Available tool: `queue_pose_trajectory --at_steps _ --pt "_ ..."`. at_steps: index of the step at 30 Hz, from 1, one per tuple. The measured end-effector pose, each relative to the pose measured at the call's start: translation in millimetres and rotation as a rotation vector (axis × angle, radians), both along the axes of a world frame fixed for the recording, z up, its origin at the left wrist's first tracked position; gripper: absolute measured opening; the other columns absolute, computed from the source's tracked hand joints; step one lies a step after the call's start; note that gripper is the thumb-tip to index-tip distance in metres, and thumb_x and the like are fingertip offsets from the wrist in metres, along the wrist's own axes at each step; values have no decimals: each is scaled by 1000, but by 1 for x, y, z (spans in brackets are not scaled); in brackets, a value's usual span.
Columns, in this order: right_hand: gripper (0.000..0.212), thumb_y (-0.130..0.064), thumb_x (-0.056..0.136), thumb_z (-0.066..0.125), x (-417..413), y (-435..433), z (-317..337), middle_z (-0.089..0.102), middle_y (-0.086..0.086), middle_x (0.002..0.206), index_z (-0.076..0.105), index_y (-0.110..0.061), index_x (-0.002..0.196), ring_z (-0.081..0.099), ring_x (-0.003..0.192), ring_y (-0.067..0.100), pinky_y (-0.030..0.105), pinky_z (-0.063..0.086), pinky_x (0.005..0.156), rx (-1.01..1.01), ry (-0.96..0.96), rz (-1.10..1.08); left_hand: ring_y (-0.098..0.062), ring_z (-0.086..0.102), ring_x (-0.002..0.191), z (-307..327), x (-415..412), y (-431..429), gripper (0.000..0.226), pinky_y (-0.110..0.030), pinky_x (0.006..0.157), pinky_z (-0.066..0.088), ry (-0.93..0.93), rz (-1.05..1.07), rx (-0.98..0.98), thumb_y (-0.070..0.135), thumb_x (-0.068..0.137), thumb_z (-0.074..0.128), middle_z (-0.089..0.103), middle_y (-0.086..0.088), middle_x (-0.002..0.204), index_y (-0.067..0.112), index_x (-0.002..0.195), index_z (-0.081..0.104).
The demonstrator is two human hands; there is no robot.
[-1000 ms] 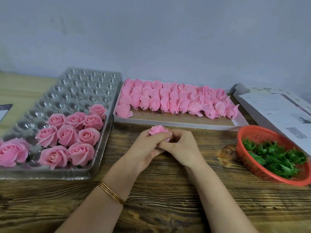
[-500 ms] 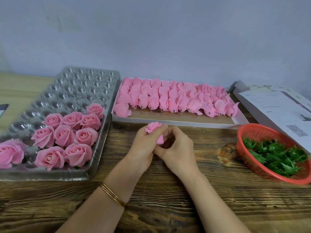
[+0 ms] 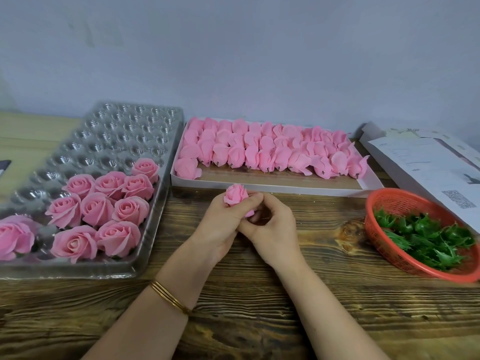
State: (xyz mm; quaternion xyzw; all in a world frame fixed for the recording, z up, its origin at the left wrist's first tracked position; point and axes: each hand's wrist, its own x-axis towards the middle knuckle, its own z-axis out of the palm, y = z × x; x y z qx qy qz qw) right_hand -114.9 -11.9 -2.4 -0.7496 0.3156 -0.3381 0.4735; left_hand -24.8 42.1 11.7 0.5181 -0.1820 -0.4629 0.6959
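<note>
My left hand (image 3: pixel 225 224) grips a pink rose bud (image 3: pixel 235 194) above the wooden table, its head poking up past my fingers. My right hand (image 3: pixel 272 227) curls against it from the right and pinches the bud's lower end, which my fingers mostly hide. A clear plastic cell tray (image 3: pixel 109 141) at the left holds several finished pink roses (image 3: pixel 104 201) in its near cells. A white flat box (image 3: pixel 272 187) behind my hands carries rows of closed pink buds (image 3: pixel 267 149).
An orange plastic basket (image 3: pixel 405 201) with several green leaf calyxes (image 3: pixel 428 235) stands at the right edge. White printed papers (image 3: pixel 426 165) lie behind it. A grey wall closes the back. Bare wooden table (image 3: pixel 259 294) shows under my forearms.
Both hands with the bud have shifted slightly left and away from me. The bud has turned in my fingers, and its head now stands higher above my left hand.
</note>
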Motion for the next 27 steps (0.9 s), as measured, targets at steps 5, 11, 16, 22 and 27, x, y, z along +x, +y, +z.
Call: queue_pose_trajectory --at_steps 5,11,16,22,27 --pt "38 -6 71 82 2 0 0 68 3 77 73 -26 102 47 62 1 19 44 61 43 -52 46 -24 64 91 0 3 1 13 -29 82 57 5 -8 4 4 91 66 66 -18 96 -1 102 70" --pt "44 -12 69 84 2 2 -1 67 -8 79 70 -31 106 56 66 3 19 47 65 41 -16 12 -19 69 88 -1 1 0 12 -26 78 58 21 40 0 3 90 67 71 -13 91 1 101 72" --pt "44 -13 69 84 3 3 -2 69 -10 91 66 -34 102 61 81 4 27 53 76 15 -22 -65 -20 69 92 -2 -2 -1 12 -29 85 58 23 32 1 2 89 68 72 -14 95 3 100 72" --pt "40 2 67 80 5 1 1 52 -9 70 73 -29 91 46 73 11 21 41 67 76 -86 -18 -23 70 94 -3 5 -1 16 -32 87 58 43 -11 -31 3 88 68 72 -15 96 0 102 72" --pt "28 12 72 73 3 0 5 56 3 69 76 -12 87 48 67 9 31 44 69 366 -188 98 -21 71 91 -4 5 0 11 -28 80 59 -15 -25 -27 3 85 70 72 -21 108 8 91 77"
